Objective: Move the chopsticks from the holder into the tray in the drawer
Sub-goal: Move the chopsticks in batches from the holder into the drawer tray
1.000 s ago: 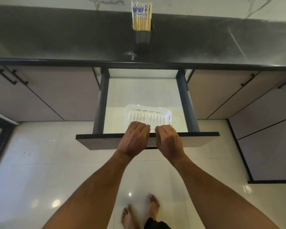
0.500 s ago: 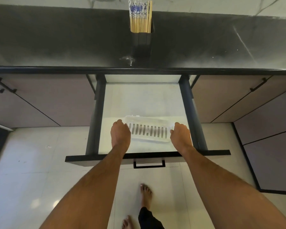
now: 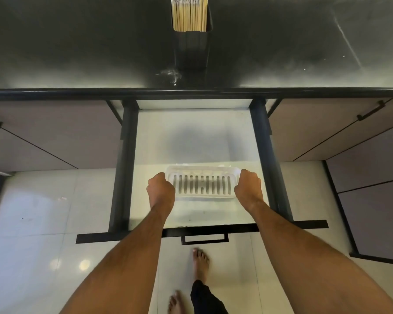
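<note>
The left hand (image 3: pixel 160 189) grips the left end of the white slotted plastic tray (image 3: pixel 202 184), fingers curled out of sight; half a second ago it only rested there. The tray lies in the open dark-framed drawer (image 3: pixel 197 137), its long axis running left to right. The bundled pale wooden chopsticks (image 3: pixel 189 13) stand upright in the black holder (image 3: pixel 192 48) on the dark worktop (image 3: pixel 77 41), their tips now cut off. The right hand (image 3: pixel 249 189) grips the tray's right end.

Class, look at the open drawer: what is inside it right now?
Inside the drawer sits one white slotted tray, gripped at its ends by the left hand and right hand. No chopsticks lie in it. The hands cover the tray's end walls.
</note>
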The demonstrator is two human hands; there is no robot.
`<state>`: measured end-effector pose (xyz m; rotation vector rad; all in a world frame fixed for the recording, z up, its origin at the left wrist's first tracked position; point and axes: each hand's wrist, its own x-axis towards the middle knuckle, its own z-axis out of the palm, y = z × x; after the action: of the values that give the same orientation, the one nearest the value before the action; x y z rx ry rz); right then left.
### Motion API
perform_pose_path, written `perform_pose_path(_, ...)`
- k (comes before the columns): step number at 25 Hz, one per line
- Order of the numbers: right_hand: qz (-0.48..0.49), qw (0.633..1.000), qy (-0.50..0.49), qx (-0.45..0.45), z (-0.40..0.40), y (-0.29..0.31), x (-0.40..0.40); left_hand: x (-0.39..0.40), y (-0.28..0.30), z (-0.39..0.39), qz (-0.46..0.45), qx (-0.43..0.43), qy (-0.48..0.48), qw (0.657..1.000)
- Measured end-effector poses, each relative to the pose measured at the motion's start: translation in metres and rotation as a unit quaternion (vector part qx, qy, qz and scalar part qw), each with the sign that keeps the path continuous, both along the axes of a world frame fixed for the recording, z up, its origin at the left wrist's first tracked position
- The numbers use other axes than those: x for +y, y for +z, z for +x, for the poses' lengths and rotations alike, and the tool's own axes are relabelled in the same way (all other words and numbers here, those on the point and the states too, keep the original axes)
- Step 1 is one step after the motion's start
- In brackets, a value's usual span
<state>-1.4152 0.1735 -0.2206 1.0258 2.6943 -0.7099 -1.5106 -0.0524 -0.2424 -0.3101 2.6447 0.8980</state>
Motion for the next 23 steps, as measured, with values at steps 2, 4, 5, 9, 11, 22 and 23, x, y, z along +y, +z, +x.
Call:
perform_pose_path(2,-0.001,1.0,0.001,0.0,-0.004,0.0,-0.001,-0.002,0.0,0.001,-0.007,-0.004,0.0,1.0)
perform_pose_path(4,-0.008,1.0,0.002,0.001,-0.005,0.001,-0.002,-0.003,0.001,0.002,-0.011,-0.007,0.004,1.0)
perform_pose_path(5,-0.011,1.0,0.001,0.002,-0.006,0.001,-0.002,-0.004,0.001,0.003,-0.011,-0.008,0.007,1.0)
perform_pose_path(9,-0.021,1.0,-0.008,-0.006,-0.007,-0.003,-0.001,-0.004,0.001,0.002,-0.005,-0.012,0.005,1.0)
perform_pose_path(11,-0.019,1.0,-0.016,-0.005,-0.008,-0.004,-0.001,-0.004,0.003,0.001,-0.004,-0.009,0.0,1.0)
perform_pose_path(22,0.19,0.966,0.166,0.058,-0.056,0.056,0.009,0.026,0.084,-0.038,-0.064,0.206,-0.157,0.964)
perform_pose_path(23,0.207,0.959,0.18,0.07,-0.064,0.07,0.012,0.032,0.097,-0.046,-0.069,0.227,-0.173,0.956)
